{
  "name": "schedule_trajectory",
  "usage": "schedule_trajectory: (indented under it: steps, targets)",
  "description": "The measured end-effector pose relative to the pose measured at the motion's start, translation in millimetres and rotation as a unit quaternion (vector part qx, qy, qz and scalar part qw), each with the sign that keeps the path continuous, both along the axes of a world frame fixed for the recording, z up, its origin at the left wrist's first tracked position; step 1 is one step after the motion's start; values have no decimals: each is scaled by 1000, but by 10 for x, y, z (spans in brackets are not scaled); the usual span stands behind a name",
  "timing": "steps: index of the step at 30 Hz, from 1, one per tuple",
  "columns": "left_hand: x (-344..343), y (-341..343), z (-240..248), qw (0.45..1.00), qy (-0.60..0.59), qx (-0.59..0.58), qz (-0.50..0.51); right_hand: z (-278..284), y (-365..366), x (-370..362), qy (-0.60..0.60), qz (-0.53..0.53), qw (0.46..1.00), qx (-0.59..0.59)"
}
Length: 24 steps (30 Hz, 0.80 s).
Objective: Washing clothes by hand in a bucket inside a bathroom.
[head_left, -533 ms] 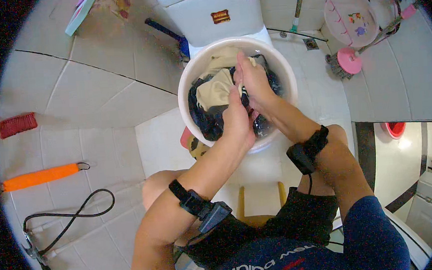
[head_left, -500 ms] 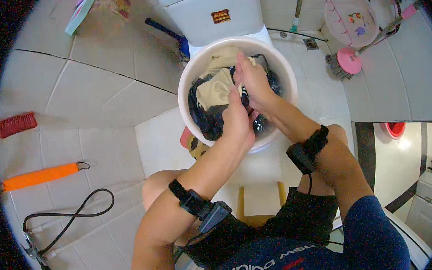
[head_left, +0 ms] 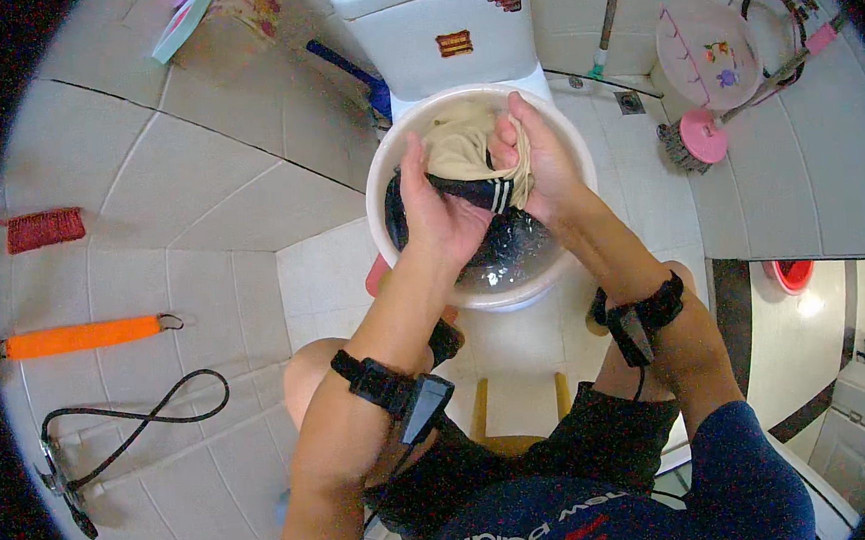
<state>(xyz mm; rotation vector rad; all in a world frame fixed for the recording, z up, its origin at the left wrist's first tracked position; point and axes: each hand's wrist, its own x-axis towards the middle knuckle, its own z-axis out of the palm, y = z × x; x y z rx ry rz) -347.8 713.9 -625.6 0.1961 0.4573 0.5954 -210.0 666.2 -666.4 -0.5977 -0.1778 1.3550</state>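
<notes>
Centrally, a round white basin stands in front of a white toilet and contains water, dark cloth and a beige cloth. The beige cloth lies in the basin's upper half, bunched between the two hands; a dark band with pale stripes runs along its lower edge. The right hand has its fingers curled around a fold of this cloth, thumb raised. The left hand is turned palm toward the cloth, its thumb standing wide; its fingers pass beneath the dark material, so whether they grip cannot be told. Whether beige and dark parts form one garment is likewise unclear. Dark cloth and glinting water conceal the basin's floor. At upper right, a pale pink basin with printed flowers rests against the wall. Beyond the doorway, a red basin is only partly visible, its contents indistinct. A pale green object at upper left is cut off by the picture's edge.
</notes>
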Motion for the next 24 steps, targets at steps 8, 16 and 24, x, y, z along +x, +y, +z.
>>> schedule_trajectory:
  steps: [8, 16, 24]
  targets:
    - [230, -18, -201, 988, 152, -7, 17, -18, -112, -308, -377, -249, 892, -24]
    - [222, -247, -317, 980, 196, 36, -18, -271, -123, -290, -635, -253, 728, -43]
    - [31, 4, -414, 954, 257, 157, -9, -12, -287, -677, -506, -181, 843, 1]
